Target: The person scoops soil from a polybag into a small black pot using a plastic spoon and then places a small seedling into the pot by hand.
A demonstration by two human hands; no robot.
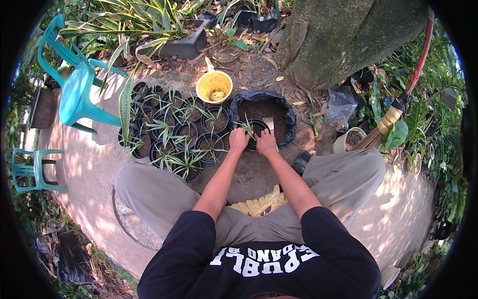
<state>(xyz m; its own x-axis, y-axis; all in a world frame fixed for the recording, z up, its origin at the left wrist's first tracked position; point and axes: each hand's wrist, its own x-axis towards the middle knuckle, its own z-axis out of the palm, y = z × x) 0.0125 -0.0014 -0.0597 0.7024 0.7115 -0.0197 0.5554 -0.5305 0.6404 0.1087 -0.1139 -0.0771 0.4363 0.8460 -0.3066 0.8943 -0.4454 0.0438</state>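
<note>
Between my hands stands a small black plant pot (252, 144) with a thin-leaved seedling (246, 126) in it. My left hand (239, 140) is closed at the pot's left side, its fingertips at the base of the seedling. At the right, my right hand (267, 143) is curled over the rim; its fingertips are partly hidden. Just beyond it, a pale flat piece (269, 122) shows against the dark soil; its kind is unclear. Behind the pot sits an open black plastic bag (290, 112) of soil. To the left, several potted seedlings (185, 134) crowd together.
A yellow dipper (214, 86) stands beyond the pots. Yellow patterned cloth (259, 204) lies between my legs. Green plastic chairs (77, 94) stand at left. A tree trunk (338, 45), a stick broom (386, 124) and a pale pot (341, 144) are at right.
</note>
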